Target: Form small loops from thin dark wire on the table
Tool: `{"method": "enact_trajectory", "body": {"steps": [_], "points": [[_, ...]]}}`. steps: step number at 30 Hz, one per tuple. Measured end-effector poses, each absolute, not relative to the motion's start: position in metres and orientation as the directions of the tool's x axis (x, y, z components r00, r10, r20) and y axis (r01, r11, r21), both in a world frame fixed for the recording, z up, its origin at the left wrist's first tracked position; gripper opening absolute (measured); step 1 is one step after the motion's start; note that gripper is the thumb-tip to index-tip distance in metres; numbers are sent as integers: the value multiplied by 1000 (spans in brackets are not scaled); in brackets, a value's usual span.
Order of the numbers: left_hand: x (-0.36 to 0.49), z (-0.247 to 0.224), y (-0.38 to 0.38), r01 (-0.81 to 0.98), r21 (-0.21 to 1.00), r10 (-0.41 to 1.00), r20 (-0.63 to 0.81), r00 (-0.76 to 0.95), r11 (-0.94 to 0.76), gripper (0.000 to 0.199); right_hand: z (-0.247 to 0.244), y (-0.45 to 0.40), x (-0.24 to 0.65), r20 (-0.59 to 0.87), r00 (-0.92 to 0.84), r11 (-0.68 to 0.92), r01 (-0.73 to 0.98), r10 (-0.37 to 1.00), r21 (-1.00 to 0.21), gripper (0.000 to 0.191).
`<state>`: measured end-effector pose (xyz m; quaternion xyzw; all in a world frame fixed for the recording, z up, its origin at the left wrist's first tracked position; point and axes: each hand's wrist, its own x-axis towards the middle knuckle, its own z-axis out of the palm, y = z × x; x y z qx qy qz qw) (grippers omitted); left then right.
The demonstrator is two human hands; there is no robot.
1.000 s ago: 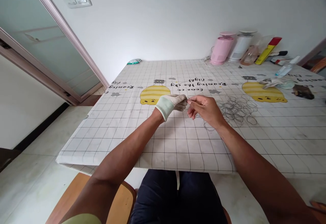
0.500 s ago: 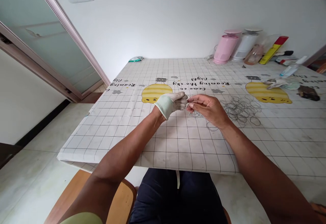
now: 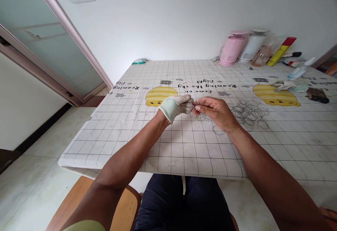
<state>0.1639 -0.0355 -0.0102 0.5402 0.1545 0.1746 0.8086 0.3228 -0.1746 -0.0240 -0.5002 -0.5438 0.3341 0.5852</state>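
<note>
My left hand (image 3: 179,106), in a pale glove with a mint cuff, is closed with its fingers curled together above the table. My right hand (image 3: 212,111) is bare, its thumb and forefinger pinched together right beside the gloved fingertips. Whatever lies between the fingers is too small to make out. Behind and to the right of my right hand, a loose heap of thin dark rings (image 3: 246,113) rests on the checked tablecloth (image 3: 163,154). A few rings are partly hidden by that hand.
At the back right stand a pink device (image 3: 232,50), a white device (image 3: 252,47), a bottle (image 3: 260,56) and a yellow-red box (image 3: 281,52). Another glove (image 3: 288,85) and a dark object (image 3: 318,95) lie at the right. A green packet (image 3: 139,61) sits at the back left.
The whole view has shifted very slightly. Both hands keep nearly the same pose, fingertips close together.
</note>
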Motion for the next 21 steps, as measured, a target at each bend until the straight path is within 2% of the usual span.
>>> {"method": "enact_trajectory", "body": {"steps": [7, 11, 15, 21], "points": [[166, -15, -30, -100, 941, 451, -60, 890, 324, 37, -24, -175, 323, 231, 222, 205, 137, 947, -969, 30], [166, -7, -36, -84, 966, 529, -60, 846, 244, 32, -19, -175, 323, 229, 261, 196, 146, 938, -970, 35], [166, 1, -40, -35, 970, 572, -114, 812, 242, 32, -16, -175, 325, 238, 304, 203, 142, 923, -969, 42], [170, 0, -45, 28, 971, 563, -162, 811, 238, 32, -20, -176, 324, 210, 243, 164, 194, 947, -967, 32]]}}
